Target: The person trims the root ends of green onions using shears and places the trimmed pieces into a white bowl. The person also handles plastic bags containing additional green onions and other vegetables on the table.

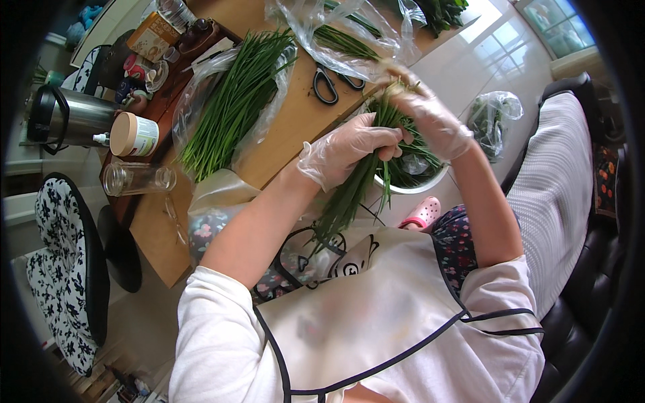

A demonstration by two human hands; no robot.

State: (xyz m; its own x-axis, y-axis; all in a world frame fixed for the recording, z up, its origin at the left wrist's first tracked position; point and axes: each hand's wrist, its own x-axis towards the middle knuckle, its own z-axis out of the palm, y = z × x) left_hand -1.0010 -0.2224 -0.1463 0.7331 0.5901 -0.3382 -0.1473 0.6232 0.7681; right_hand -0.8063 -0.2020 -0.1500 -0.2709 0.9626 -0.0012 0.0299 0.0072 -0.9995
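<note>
My left hand [360,143], in a clear disposable glove, grips a bunch of garlic chives [347,194] around its stems. The leaf tips hang down over my apron. My right hand [421,103], gloved too, is at the pale stem ends; its fingers are blurred, so their hold cannot be told. Below the hands, a white-rimmed basin [421,189] contains more chives, partly hidden by my hands. A large bundle of chives [234,106] lies on an opened plastic bag on the table to the left. Black-handled scissors [325,85] rest near the table edge, blades covered by plastic.
Clear plastic bags [352,55] with greens lie on the wooden table [282,136]. At left are a glass jar [138,179], a lidded tub [133,135] and a steel thermos pot [85,113]. A bagged bundle [494,123] sits on the floor beside a sofa [554,166].
</note>
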